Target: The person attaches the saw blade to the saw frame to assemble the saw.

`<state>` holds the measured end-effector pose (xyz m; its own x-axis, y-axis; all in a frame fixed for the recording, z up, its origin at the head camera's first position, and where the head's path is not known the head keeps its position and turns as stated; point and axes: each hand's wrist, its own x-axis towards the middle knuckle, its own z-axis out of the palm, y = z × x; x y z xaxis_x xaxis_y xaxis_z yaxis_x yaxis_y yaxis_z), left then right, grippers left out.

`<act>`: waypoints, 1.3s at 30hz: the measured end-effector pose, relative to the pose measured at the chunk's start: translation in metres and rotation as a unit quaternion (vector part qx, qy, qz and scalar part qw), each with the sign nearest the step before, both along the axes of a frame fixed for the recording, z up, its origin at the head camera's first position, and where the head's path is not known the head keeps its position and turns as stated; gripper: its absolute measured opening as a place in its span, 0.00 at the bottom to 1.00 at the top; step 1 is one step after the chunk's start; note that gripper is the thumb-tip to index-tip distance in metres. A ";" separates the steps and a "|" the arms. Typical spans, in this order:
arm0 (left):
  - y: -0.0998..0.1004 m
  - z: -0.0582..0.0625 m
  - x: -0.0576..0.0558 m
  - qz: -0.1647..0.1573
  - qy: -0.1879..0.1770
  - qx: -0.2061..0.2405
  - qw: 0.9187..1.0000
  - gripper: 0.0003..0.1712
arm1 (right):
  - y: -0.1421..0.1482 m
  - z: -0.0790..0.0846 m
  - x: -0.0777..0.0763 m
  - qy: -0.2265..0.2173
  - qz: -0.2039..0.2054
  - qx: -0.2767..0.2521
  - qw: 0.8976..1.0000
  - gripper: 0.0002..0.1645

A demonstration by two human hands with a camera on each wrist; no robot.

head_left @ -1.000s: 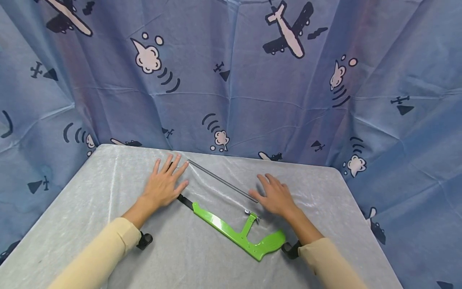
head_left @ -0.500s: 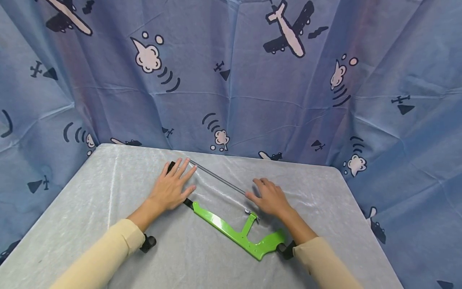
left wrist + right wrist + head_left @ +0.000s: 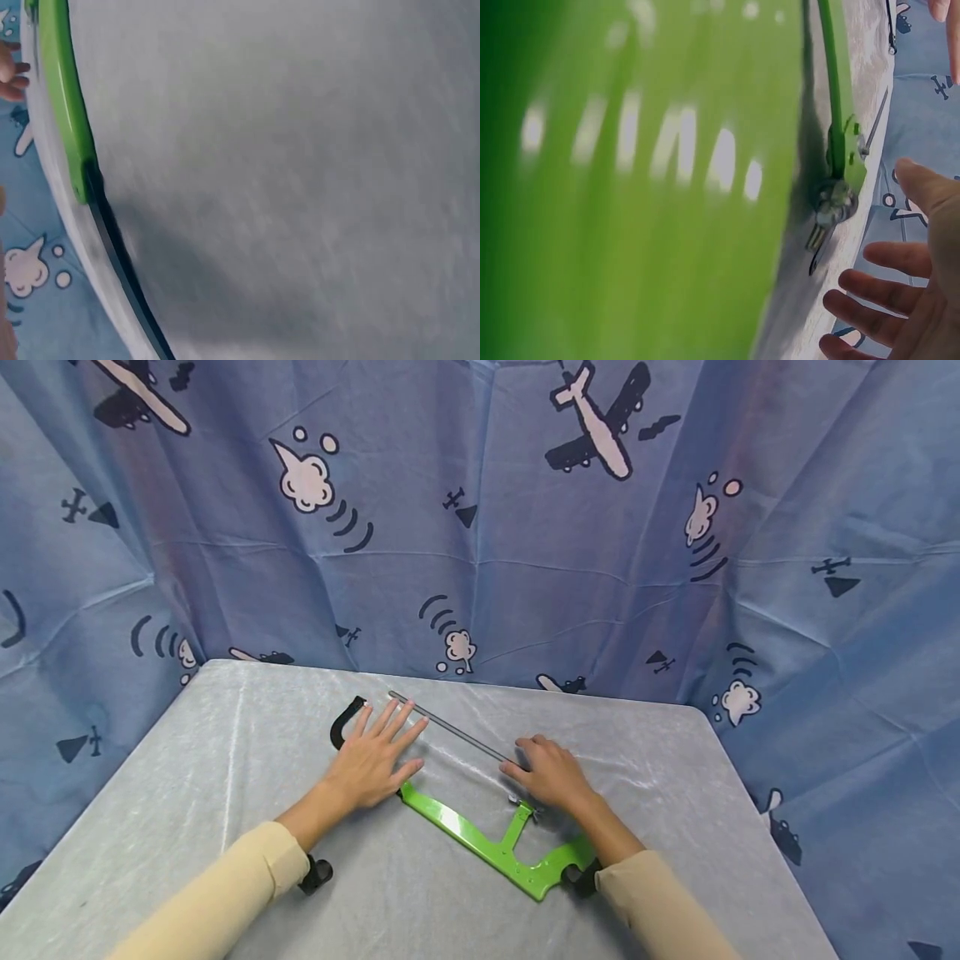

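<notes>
A green hacksaw frame [image 3: 465,833] with a black front arm [image 3: 343,723] lies slantwise on the table. Beyond it lies a thin grey strip [image 3: 457,732], apparently a hacksaw blade, apart from the frame. My left hand [image 3: 371,764] spreads its fingers above the front arm, hiding part of it; the fingertips are near the strip's far end. My right hand [image 3: 553,772] hovers with loosely bent fingers over the strip's near end, which it hides. In the right wrist view, its fingers hold nothing; the wing nut [image 3: 836,206] shows beside a blurred green handle [image 3: 645,247].
A pale grey cloth covers the table [image 3: 247,735]. Behind it hangs a blue curtain [image 3: 412,527] printed with planes and clouds. Black wrist mounts [image 3: 317,875] sit under both sleeves, the right one overlapping the saw handle.
My left hand has moved right and slightly nearer, uncovering the black tip of the front arm. My right hand has moved left over the strip's near end. Saw frame and strip stay put.
</notes>
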<state>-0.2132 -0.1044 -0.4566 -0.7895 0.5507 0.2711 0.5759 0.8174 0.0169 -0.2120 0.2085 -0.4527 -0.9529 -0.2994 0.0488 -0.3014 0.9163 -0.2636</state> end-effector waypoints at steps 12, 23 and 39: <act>0.020 0.001 0.010 -0.038 0.001 0.018 0.999 0.35 | -0.007 -0.004 -0.004 -0.018 -0.015 -0.006 1.000 0.26; 0.034 -0.006 0.020 -0.079 -0.005 0.011 0.997 0.36 | -0.013 -0.001 -0.006 -0.023 -0.027 -0.002 0.999 0.13; 0.054 -0.018 0.041 -0.117 -0.033 -0.001 0.993 0.36 | -0.023 0.003 -0.010 0.008 -0.032 0.035 0.999 0.11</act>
